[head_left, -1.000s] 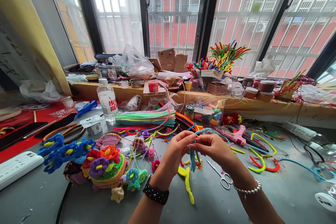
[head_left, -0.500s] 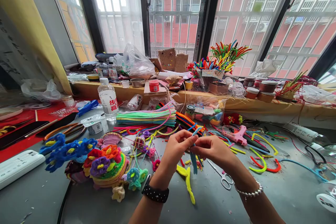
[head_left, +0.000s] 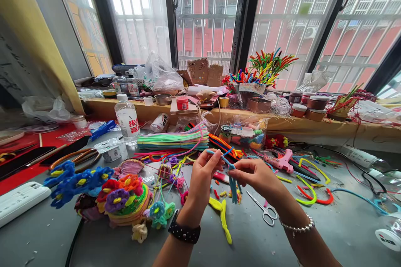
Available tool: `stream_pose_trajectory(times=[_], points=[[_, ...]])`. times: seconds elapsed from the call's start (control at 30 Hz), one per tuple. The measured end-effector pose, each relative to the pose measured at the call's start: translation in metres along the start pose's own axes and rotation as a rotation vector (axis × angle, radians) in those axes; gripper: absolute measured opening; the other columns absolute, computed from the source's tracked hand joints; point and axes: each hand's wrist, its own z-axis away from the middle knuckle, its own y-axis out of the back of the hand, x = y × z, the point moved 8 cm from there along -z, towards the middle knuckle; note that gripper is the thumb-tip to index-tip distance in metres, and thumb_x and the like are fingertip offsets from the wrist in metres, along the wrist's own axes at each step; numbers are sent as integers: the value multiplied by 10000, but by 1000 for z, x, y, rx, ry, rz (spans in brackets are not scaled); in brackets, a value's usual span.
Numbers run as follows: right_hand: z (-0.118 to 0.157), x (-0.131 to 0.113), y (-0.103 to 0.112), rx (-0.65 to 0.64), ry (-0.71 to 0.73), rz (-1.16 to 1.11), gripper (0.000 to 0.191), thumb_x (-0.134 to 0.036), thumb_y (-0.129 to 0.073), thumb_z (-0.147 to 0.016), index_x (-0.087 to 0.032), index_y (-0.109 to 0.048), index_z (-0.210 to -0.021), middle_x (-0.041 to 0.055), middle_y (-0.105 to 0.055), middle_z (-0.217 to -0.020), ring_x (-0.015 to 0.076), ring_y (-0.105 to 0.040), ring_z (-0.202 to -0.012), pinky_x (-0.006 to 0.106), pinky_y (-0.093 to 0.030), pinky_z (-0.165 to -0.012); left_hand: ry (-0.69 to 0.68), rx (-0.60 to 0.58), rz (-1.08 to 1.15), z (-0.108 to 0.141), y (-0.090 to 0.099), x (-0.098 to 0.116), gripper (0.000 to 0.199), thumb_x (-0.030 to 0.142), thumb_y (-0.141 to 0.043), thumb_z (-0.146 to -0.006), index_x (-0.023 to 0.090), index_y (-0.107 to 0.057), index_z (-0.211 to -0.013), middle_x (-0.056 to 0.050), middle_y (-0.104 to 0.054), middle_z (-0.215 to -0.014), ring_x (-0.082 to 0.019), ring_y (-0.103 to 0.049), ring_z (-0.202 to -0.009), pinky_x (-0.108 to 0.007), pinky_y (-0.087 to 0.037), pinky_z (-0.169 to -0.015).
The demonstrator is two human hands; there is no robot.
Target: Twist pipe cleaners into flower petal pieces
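Between my hands is a light blue pipe cleaner [head_left: 233, 183], bent, with several strands hanging down. My left hand [head_left: 203, 175] pinches its upper end between thumb and fingers. Lower and to the right, my right hand [head_left: 253, 177] grips the bundle where the strands meet. Some fingertips are hidden behind the hands. On the table below them lies a twisted yellow pipe-cleaner piece [head_left: 224, 221]. Small scissors [head_left: 265, 210] rest open-bladed near my right wrist. Pipe-cleaner flowers in blue [head_left: 81, 181], and in red, orange and purple [head_left: 120, 194], stand left of my left hand.
A bundle of pastel pipe cleaners [head_left: 172, 139] lies behind my hands, beside a plastic bottle [head_left: 127, 119]. A pink glue gun [head_left: 283, 161] and curved green and red pieces [head_left: 308, 196] are at right. A white power strip [head_left: 23, 200] sits far left.
My hands have moved apart a little, the left going left. A stretch of the blue pipe cleaner now shows between them. The view has shifted slightly.
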Motion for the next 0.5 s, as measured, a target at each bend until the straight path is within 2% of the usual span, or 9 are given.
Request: stream_pose_trajectory(times=[0.2, 0.5], points=[[3, -5, 14, 117, 0, -152, 226, -350, -621, -627, -126, -595, -611, -31, -474, -515, 81, -405, -496, 208, -336, -485, 24, 45, -98, -1, 6, 2, 161, 264, -677, -581, 131, -607, -638, 8, -598, -582, -91, -558, -570, -195, -442, -572], [5, 0, 29, 247, 41, -338, 288, -373, -651, -609, -127, -670, -757, 12, -547, -599, 103, -432, -549, 232, -361, -527, 104, -93, -312, 0, -3, -8, 207, 316, -661, -595, 127, -668, -678, -32, -643, -630, -124, -562, -612, -226, -427, -614]])
